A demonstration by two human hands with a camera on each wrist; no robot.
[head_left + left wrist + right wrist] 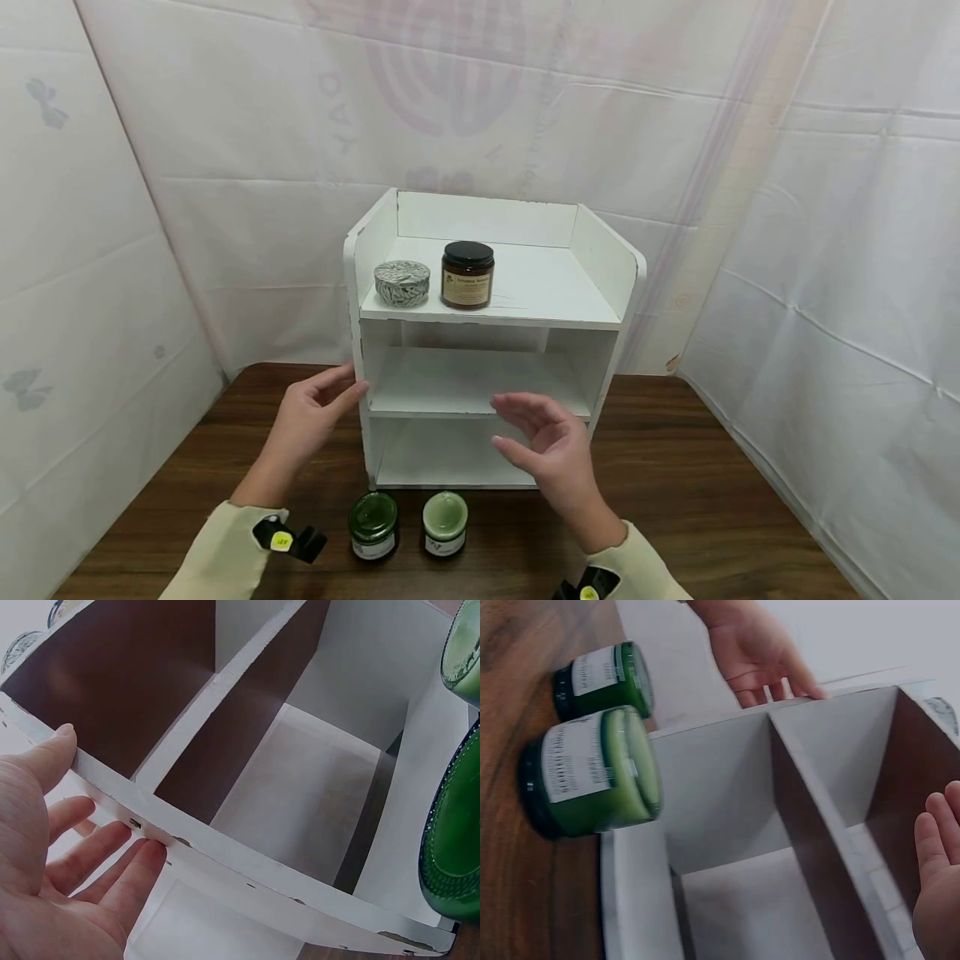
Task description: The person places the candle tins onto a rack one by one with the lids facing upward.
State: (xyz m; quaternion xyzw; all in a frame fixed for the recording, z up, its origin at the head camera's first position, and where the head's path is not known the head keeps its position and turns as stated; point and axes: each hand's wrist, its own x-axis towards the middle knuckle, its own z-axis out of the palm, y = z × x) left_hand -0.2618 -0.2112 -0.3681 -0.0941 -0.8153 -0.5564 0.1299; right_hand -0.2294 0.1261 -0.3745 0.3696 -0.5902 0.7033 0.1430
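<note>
1. One white shelf unit (pixel 457 383) stands on the tabletop (pixel 690 475); prob. stiff, bulky, light-ish; I'd hold both side panels (pixel 606 267).
2. My L grip (pixel 318 408): fingers loosely apart, touching its L edge.
3. My R grip (pixel 557 454): apart, holding nothing, in front.

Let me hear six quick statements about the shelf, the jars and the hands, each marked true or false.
1. The black-lidded jar and patterned tin stand atop the white shelf. True.
2. In the head view, the patterned tin is right of the black-lidded jar. False: it is left.
3. The left hand touches the white shelf. True.
4. The right hand holds a jar. False: it holds nothing.
5. The dark-green jar and pale-green jar stand on the table. True.
6. The table is white. False: it is brown.
</note>
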